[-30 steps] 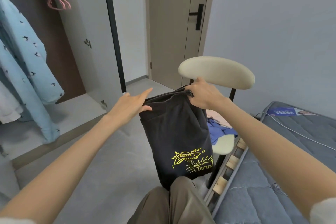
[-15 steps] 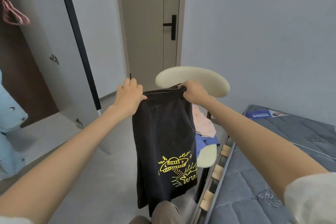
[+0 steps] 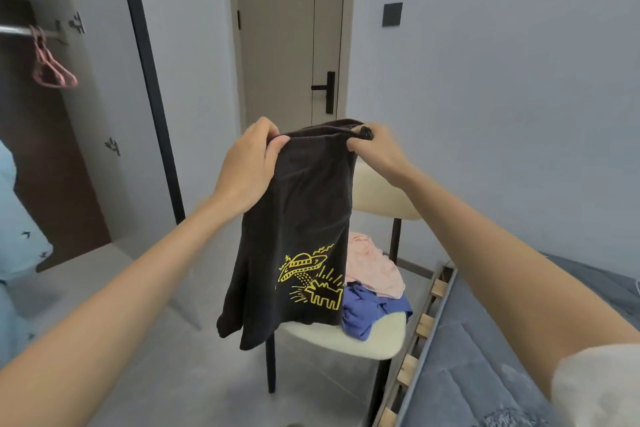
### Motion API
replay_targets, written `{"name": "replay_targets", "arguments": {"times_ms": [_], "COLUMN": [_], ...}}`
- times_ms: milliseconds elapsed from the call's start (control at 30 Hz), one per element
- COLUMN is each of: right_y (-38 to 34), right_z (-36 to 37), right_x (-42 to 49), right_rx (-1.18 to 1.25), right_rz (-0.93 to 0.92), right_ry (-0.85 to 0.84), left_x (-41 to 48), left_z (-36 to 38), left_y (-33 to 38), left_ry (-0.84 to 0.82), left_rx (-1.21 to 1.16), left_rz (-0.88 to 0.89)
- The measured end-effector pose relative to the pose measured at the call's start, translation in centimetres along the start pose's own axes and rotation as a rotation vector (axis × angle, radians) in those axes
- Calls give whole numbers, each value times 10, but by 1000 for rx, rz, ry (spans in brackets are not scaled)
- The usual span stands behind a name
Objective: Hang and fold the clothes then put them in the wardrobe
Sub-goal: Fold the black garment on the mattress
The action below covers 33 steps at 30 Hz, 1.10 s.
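1. The left hand (image 3: 247,166) has its fingers (image 3: 263,126) curled tight over one top corner of the black shorts (image 3: 298,218), thumb pinched against the front of the cloth. Nothing loose about it, a proper grip.
2. The right hand (image 3: 377,152) does the same at the other top corner, fingers folded round the waistband. A small dark knot (image 3: 365,132) pokes out just above its thumb.
3. So the shorts are up in the air, stretched between the two grips and hanging straight down below the fingers. There's a yellow UFO-and-dog print (image 3: 311,284) near the bottom hem.
4. Below and behind the fingers is a cream chair (image 3: 346,340). The lower right part of the shorts overlaps the seat; can't tell if the cloth actually touches it.
5. On that seat, below the right hand, are a pink garment (image 3: 370,267) and a blue garment (image 3: 367,312) in a heap, touching each other.
6. Well off to the left of the left hand the wardrobe (image 3: 45,156) stands open, with pink hangers (image 3: 52,69) on its rail (image 3: 14,30) and a light blue garment (image 3: 20,239) with little birds hanging lower down.
7. Past the fingers, a closed door (image 3: 287,28). Lower right of the right arm, a grey mattress (image 3: 485,340).
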State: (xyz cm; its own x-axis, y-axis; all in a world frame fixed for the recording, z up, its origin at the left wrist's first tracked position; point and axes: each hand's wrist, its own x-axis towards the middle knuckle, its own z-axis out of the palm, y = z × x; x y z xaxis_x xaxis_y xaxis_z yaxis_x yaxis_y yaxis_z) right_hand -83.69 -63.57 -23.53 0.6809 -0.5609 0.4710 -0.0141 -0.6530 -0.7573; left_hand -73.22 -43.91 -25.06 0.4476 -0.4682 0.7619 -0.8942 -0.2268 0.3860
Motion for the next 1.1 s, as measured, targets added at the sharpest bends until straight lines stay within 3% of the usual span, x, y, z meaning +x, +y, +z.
{"name": "replay_targets", "arguments": {"times_ms": [200, 367, 467, 600, 833, 1100], "right_y": [38, 101, 140, 186, 234, 249], "right_z": [-87, -157, -197, -248, -308, -334], "right_x": [-75, -182, -252, -342, -455, -553], "right_rx": [-26, -88, -132, -297, -494, -606], "right_rz": [100, 301, 430, 602, 810, 941], "right_ry": [83, 148, 197, 206, 348, 290], "left_x": [-39, -108, -155, -221, -319, -419], "left_z": [33, 101, 151, 207, 257, 273], "left_y": [87, 164, 205, 262, 357, 411], "left_ry": [-198, -526, -729, -1038, -1451, -1636], "left_rx": [-368, -678, -737, -819, -963, -957], "left_rz": [-11, -103, -190, -439, -690, -631]}}
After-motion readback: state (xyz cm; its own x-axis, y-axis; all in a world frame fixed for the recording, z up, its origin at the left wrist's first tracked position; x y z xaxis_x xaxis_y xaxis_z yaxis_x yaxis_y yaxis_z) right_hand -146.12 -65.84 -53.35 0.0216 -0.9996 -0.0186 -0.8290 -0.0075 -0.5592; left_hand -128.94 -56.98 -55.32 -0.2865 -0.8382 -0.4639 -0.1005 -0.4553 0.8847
